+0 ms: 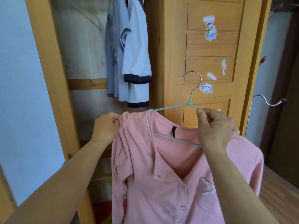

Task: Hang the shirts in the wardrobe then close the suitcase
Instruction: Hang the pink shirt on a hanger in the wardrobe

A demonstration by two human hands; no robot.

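Observation:
A pink button-up shirt (161, 183) hangs in front of me on a teal hanger (171, 108) with a metal hook. My right hand (215, 126) grips the hanger's right arm together with the shirt's right shoulder. My left hand (106, 126) pinches the shirt's left shoulder, which is bunched over the hanger's left end. Inside the open wardrobe (87, 62), up and to the left, a white shirt with dark cuffs (137, 59) and a grey garment (113, 54) hang. The suitcase is out of view.
The wardrobe's wooden door (210, 46), covered with stickers, stands open behind the hanger. A silver door handle (267, 101) sticks out at right. Wooden floor (279, 191) lies at lower right. A bare wire hanger (90, 18) hangs at upper left in the wardrobe.

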